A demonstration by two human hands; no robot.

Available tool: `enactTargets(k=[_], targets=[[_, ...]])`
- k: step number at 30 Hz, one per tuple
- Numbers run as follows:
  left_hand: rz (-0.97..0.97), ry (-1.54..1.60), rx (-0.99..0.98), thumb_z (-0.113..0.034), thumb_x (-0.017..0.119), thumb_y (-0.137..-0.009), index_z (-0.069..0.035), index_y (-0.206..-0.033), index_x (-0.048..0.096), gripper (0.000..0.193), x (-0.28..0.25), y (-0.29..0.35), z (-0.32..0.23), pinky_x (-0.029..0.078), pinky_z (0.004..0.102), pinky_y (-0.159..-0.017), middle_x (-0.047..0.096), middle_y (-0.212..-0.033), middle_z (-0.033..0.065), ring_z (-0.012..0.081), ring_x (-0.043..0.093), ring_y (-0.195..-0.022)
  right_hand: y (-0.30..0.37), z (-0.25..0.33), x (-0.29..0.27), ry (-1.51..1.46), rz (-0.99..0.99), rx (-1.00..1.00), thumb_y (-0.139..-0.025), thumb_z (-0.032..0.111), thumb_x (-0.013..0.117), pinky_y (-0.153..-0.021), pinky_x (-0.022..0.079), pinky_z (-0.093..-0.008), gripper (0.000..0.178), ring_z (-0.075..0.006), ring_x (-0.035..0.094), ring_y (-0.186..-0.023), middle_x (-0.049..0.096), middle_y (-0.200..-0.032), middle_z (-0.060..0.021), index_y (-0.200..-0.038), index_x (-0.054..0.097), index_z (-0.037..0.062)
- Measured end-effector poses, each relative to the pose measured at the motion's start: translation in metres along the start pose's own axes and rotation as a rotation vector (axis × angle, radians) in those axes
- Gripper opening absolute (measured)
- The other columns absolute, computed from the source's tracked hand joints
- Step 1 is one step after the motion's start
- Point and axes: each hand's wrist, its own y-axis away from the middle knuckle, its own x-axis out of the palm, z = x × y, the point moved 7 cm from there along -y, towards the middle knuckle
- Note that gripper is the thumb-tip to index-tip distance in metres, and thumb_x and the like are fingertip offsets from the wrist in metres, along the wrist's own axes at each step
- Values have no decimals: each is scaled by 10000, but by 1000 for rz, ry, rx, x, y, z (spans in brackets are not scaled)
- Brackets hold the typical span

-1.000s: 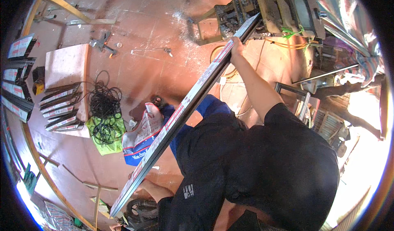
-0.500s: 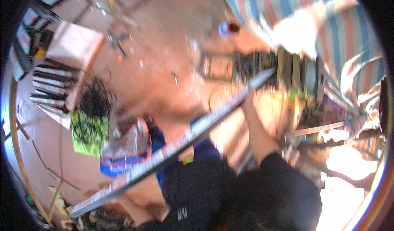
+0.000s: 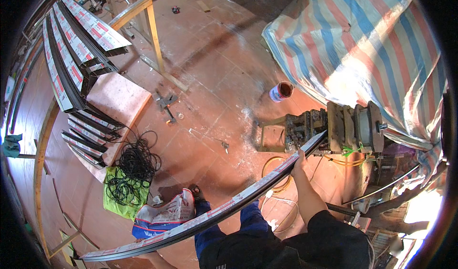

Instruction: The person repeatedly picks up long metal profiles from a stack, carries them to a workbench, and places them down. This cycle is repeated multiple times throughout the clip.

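A long dark profile strip (image 3: pixel 238 203) with white-and-red protective film crosses in front of me, from the lower left up to the right. My right hand (image 3: pixel 299 164) is closed around it near its upper right end. That end reaches a grimy machine (image 3: pixel 329 128) with rollers or plates and a round wheel; whether it touches cannot be told. My left hand (image 3: pixel 144 255) grips the strip farther down on the left, its fingers mostly hidden by it.
More film-covered profiles (image 3: pixel 67 63) lie at the left by a pinkish board (image 3: pixel 119 97). Tangled black cable (image 3: pixel 136 159) rests on a green bag (image 3: pixel 125 192). A printed sack (image 3: pixel 164 211) lies near my legs. A paint can (image 3: pixel 280 92) stands beside a striped tarp (image 3: pixel 343 44).
My view has tilted up and steadied, so the floor, profiles and machine sit lower in it. Both hands stay on the strip, which now slants less steeply.
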Motion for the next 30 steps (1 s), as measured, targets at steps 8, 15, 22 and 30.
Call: enactTargets(k=[8, 15, 22, 30], targets=[[-23, 39, 25, -825, 483, -814, -85, -1110, 610, 808, 3, -5, -9, 508, 484, -896, 627, -1012, 151, 316, 605, -967, -31, -6, 3, 46, 209, -134, -949, 515, 641, -516, 504, -395, 381, -208, 560, -542, 534, -668, -31, -924, 581, 139], [-77, -119, -11, -797, 553, -750, -97, -1147, 616, 808, -16, -20, -39, 459, 541, -960, 606, -1044, 172, 358, 576, -1028, 1, 8, 3, 67, 26, -76, -898, 451, 686, -675, 516, -439, 357, -237, 568, -690, 547, -793, -55, -999, 576, 127], [-147, 172, -91, -751, 554, -776, -67, -1117, 596, 766, -10, -23, -52, 490, 572, -958, 587, -1055, 190, 383, 590, -1063, 18, 18, 10, 57, -24, -97, -902, 382, 696, -714, 520, -426, 300, -227, 593, -774, 558, -864, -45, -994, 588, 118], [-3, -62, -118, -640, 670, -750, -31, -1170, 556, 749, 10, 6, -63, 425, 575, -1037, 560, -1139, 197, 401, 506, -1179, 15, 17, 8, 70, -6, -59, -901, 408, 698, -801, 554, -481, 367, -272, 626, -820, 603, -914, -80, -1042, 579, 91]])
